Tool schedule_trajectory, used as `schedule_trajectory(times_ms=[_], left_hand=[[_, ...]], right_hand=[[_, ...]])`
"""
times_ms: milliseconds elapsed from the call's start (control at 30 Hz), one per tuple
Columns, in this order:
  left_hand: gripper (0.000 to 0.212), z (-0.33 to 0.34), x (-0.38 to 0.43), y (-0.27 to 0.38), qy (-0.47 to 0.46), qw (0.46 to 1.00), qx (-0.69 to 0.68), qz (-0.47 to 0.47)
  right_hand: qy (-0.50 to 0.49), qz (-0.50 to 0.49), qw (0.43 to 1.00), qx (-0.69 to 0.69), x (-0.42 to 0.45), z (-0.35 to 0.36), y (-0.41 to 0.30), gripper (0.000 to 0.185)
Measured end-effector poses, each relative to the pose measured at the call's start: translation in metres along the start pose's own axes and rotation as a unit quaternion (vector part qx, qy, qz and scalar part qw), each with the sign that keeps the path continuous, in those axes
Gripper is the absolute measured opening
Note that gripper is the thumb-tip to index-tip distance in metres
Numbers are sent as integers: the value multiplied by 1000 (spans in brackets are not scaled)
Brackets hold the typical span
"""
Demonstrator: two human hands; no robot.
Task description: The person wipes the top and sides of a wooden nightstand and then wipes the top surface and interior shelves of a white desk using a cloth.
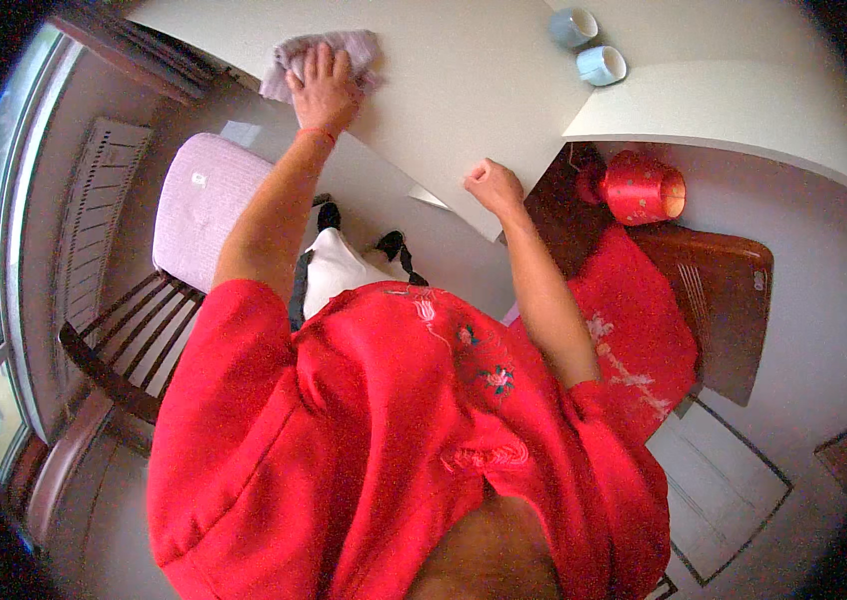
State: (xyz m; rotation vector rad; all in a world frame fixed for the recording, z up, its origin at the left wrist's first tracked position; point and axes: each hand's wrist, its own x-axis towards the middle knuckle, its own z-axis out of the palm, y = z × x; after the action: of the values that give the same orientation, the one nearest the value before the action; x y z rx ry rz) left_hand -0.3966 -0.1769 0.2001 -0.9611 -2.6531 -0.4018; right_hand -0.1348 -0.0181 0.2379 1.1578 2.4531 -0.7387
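My left hand lies palm down on a crumpled pale purple cloth, pressing it to the white tabletop close to its left edge. Folds of the cloth stick out around the fingers and above the knuckles. My right hand is curled into a loose fist at the table's near corner, with nothing visible in it. Whether that fist touches the surface, I cannot tell. Two light blue cups, one darker and one paler, are at the upper right, beyond my right hand.
A chair with a lavender seat and dark wooden slats stands at my left, near a radiator and window. Under the curved white surface at right are a red lamp and a brown wooden piece of furniture.
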Motion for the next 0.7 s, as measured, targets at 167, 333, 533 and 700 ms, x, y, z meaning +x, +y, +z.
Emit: schedule_trajectory(times_ms=[167, 333, 533, 700], left_hand=[[46, -20, -48, 57, -52, 997, -49, 34], [49, -19, -55, 51, -40, 996, -71, 25], [55, -23, -47, 57, -93, 993, -65, 12], [61, -20, -56, 38, -124, 991, -36, -18]], right_hand=[[-26, 30, 997, -68, 7, -8, -14, 52], [-63, 20, 990, -126, 7, -10, -29, 68], [-64, -45, 990, -114, 27, 5, 3, 39], [91, -151, 984, -17, -23, 20, -7, 19]])
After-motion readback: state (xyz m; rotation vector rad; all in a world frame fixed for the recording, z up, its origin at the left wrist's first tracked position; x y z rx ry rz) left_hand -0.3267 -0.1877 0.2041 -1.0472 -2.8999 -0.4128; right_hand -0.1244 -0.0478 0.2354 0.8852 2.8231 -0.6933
